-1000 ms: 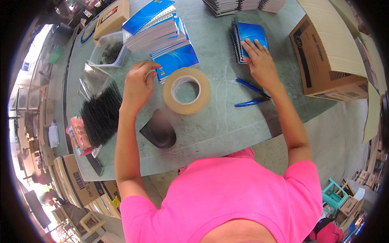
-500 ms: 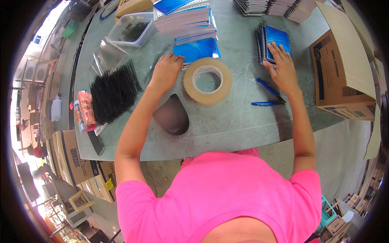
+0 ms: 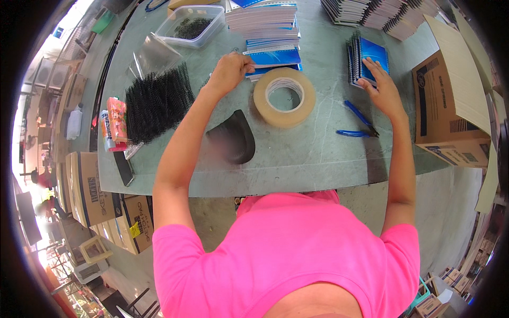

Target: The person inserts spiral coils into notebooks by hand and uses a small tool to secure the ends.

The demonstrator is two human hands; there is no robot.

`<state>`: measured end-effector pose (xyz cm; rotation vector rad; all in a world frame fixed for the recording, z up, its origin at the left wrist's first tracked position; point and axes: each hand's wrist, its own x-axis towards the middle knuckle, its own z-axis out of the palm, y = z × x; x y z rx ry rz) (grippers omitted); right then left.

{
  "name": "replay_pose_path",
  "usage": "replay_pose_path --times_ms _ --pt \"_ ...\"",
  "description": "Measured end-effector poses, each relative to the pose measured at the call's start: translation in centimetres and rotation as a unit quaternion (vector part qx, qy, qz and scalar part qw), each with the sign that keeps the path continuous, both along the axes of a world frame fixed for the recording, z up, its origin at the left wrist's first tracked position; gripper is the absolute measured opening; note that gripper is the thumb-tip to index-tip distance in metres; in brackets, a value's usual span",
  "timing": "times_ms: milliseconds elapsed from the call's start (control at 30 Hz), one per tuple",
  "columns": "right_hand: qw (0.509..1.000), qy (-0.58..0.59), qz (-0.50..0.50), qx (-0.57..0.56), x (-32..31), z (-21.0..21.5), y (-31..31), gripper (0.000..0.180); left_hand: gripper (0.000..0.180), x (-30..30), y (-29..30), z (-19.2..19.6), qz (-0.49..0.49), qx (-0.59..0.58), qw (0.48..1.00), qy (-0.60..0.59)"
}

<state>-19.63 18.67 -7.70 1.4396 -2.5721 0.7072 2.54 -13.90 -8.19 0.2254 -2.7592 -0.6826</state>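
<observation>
Two bound blue spiral notebook piles [image 3: 367,55] lie under the flat, open right hand [image 3: 383,90]; unbound blue-covered sheets [image 3: 273,57] are gripped by the curled left hand [image 3: 229,69]; black wire coils [image 3: 156,100] remain unused beside it.

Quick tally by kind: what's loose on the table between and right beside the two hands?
Roll of beige packing tape: 1
Blue-handled tool, scissors or pliers: 1
Black curved visor-like piece: 1
Upright bundle of blue-covered spiral notebooks under the right hand: 1
Flat stack of blue-covered notebooks at the left hand: 1
Total: 5
</observation>
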Motion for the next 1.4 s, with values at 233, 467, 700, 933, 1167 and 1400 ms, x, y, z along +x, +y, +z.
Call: replay_pose_path --times_ms 233,467,700,933,1167,1400 --pt "0.982 0.023 -0.007 -0.187 1.8 1.6 -2.3 0.059 0.013 -0.4 3.1 3.8 0.067 0.112 0.985 0.109" --pt "0.712 -0.604 0.088 -0.348 7.6 3.2 -8.9 0.046 0.016 0.4 9.7 2.7 -0.024 0.502 0.864 0.045" --pt "0.969 -0.179 0.173 0.012 9.6 7.8 -11.5 0.036 0.031 6.0 -1.4 -2.3 0.290 -0.078 0.949 -0.099" --pt "0.981 -0.056 0.118 0.142 11.0 7.6 -14.6 0.037 0.020 7.2 -2.3 -2.3 0.276 -0.035 0.958 -0.067" --pt "0.976 -0.019 0.169 0.136 11.6 6.7 -15.6 0.029 0.026 6.8 2.4 4.5 0.252 -0.039 0.953 -0.163" --pt "0.961 -0.031 0.186 0.201 13.4 6.8 -16.5 0.030 0.027 2.8 4.8 0.3 0.186 0.106 0.971 0.105"
